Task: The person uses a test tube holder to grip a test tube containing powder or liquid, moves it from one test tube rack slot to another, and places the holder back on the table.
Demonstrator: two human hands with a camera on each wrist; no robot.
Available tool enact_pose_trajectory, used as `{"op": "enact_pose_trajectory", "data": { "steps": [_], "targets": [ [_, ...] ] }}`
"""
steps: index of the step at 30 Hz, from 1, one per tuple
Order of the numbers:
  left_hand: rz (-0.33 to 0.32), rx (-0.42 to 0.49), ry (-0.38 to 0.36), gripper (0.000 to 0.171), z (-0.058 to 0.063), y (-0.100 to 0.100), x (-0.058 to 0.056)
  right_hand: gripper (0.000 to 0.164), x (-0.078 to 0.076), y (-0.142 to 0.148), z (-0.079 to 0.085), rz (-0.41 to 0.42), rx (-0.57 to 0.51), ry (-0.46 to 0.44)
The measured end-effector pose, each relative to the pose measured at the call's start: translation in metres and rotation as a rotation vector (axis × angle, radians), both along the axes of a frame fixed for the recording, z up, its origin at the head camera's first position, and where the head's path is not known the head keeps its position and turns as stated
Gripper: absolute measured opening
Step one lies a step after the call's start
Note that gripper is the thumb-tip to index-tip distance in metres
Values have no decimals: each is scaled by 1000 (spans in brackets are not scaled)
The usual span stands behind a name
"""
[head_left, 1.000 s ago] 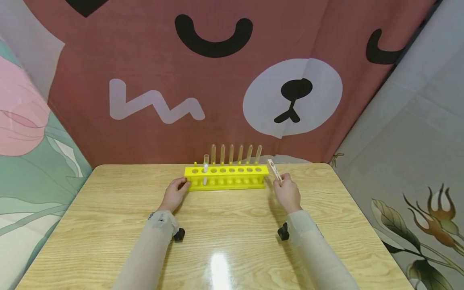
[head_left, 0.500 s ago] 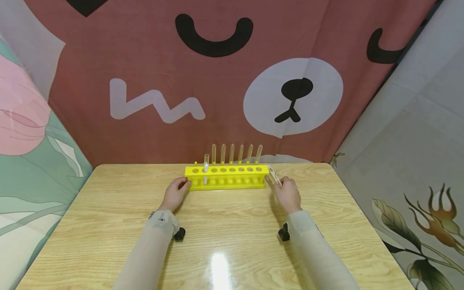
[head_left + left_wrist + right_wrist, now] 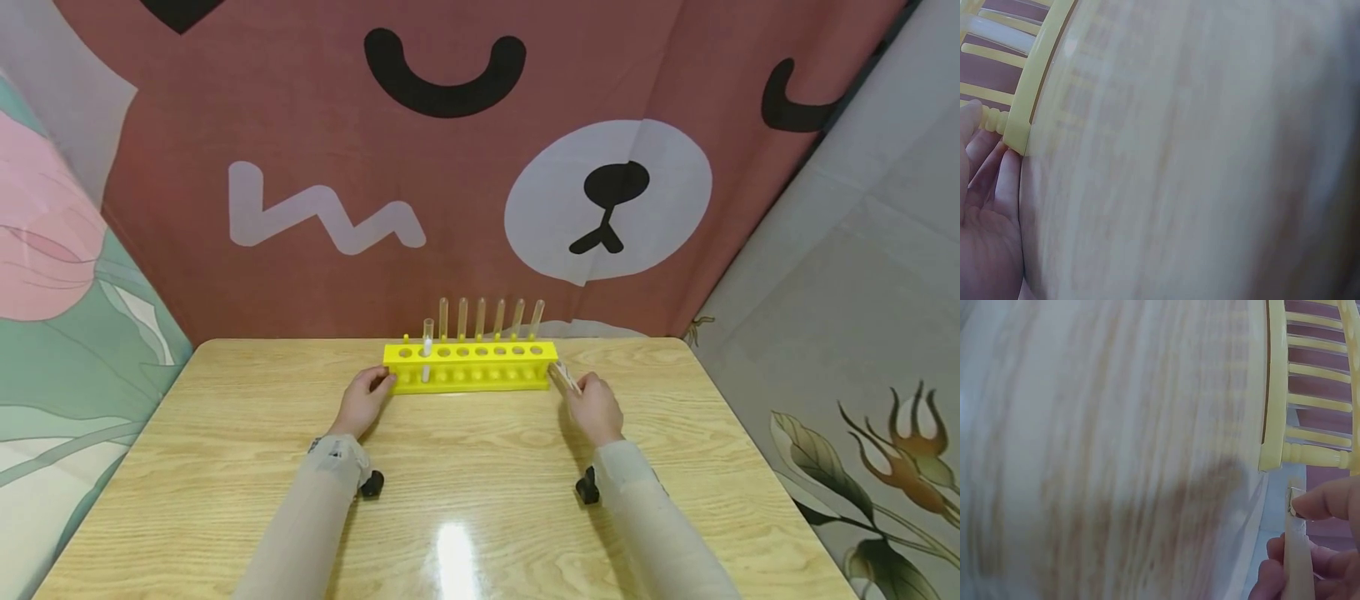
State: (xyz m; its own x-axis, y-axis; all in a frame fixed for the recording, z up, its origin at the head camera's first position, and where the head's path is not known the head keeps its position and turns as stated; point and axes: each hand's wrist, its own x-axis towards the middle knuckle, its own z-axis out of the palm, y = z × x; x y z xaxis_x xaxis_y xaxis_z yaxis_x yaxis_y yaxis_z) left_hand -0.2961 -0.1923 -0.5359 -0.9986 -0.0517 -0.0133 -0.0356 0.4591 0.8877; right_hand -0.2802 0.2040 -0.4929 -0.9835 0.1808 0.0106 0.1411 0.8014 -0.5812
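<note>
A yellow test tube rack point(image 3: 472, 387) stands near the back of the table. One upright test tube point(image 3: 427, 345) with white contents sits in its second hole from the left. Along the back pegs, several glass tubes point(image 3: 482, 320) stand upside down. My left hand point(image 3: 362, 403) grips the rack's left end, the thumb and fingers about the end post in the left wrist view. My right hand point(image 3: 597, 408) pinches a wooden test tube clamp point(image 3: 1298, 559) beside the rack's right end. The clamp's far tip points toward the rack's right end post point(image 3: 1316, 455).
The wooden table point(image 3: 480, 467) stretches in front of the rack. Behind it hangs a reddish-brown curtain point(image 3: 315, 292) with a cartoon print, close to the back edge. A grey floral curtain point(image 3: 840, 333) borders the right side.
The wooden clamp has tipped down and lies lower beside the rack's right end, the right hand turning slightly with it. The left hand and the rack have stayed in place.
</note>
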Motion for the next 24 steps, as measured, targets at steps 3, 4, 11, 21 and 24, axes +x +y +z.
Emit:
{"op": "enact_pose_trajectory", "data": {
  "steps": [3,4,11,21,24],
  "targets": [
    [1,3,-1,44,0,0,0,22,0,0,-1,-6,16,0],
    [-1,0,-1,44,0,0,-1,21,0,0,-2,-7,19,1],
    [-9,-6,-13,46,0,-1,-1,19,1,1,-3,-11,17,-17],
    [-13,-6,3,46,1,-1,0,16,0,3,-9,1,13,-57],
    [-16,-10,7,48,1,-1,1,15,-1,4,-9,4,15,-58]
  ]
}}
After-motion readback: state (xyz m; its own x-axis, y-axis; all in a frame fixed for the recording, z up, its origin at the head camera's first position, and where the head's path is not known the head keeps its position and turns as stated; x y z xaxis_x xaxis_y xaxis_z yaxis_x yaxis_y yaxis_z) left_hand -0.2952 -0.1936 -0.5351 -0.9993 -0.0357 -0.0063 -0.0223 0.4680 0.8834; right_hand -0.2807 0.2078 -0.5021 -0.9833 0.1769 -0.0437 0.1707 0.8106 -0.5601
